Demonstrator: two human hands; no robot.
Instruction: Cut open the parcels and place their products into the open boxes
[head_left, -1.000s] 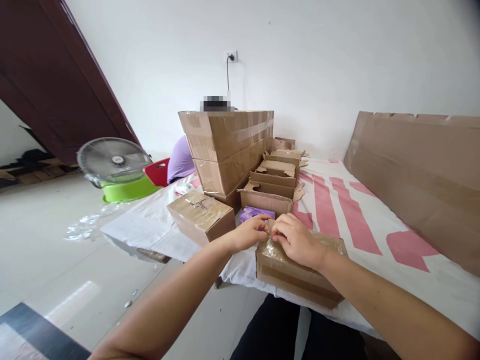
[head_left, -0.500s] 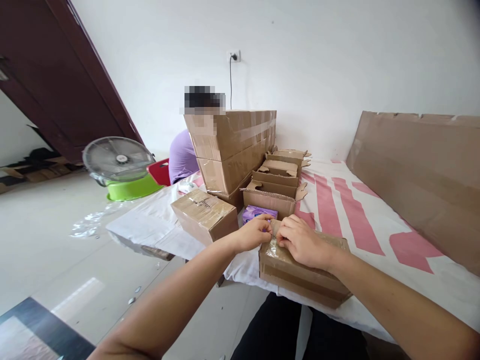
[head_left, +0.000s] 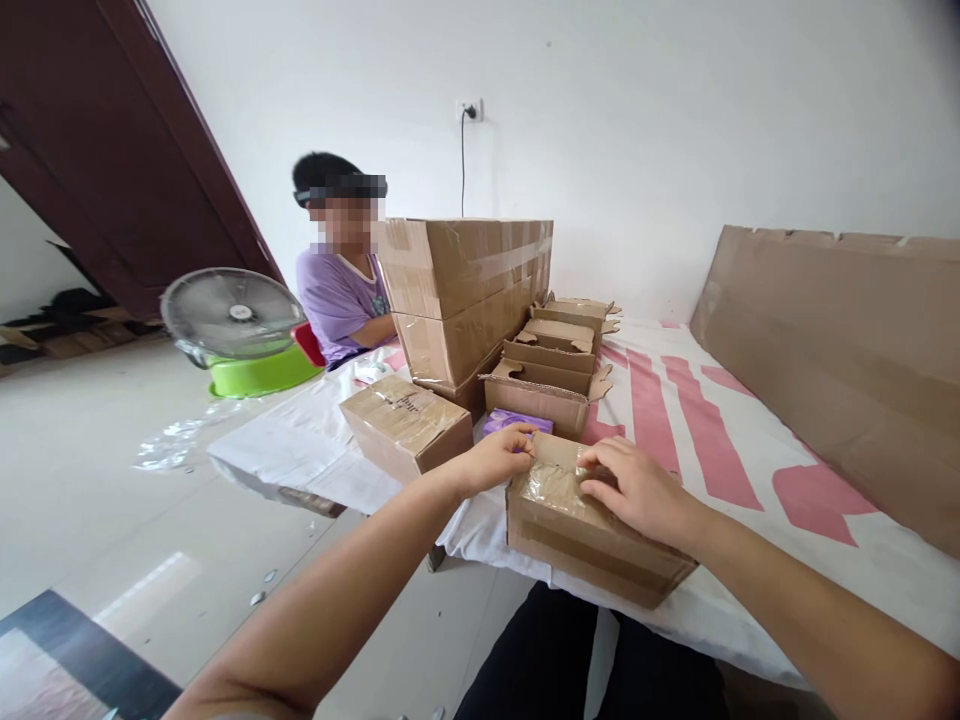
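Note:
A small taped cardboard box (head_left: 570,535) lies at the near edge of a surface covered by a white and pink cloth (head_left: 675,420). My left hand (head_left: 499,458) pinches the box's far left corner, where clear tape wrinkles. My right hand (head_left: 641,492) rests flat on the box top, fingers spread. A purple packet (head_left: 504,421) sits just behind my left hand.
A second sealed box (head_left: 405,422) lies to the left. Several open small cartons (head_left: 551,375) line up behind, beside two stacked large boxes (head_left: 465,290). Flat cardboard (head_left: 832,350) leans at right. A person in a purple shirt (head_left: 341,295) sits beyond. A fan (head_left: 232,315) stands on the floor.
My right hand slid right from the box's corner and flattened on the lid. The box turned slightly. The person behind the big boxes has come into view at the left.

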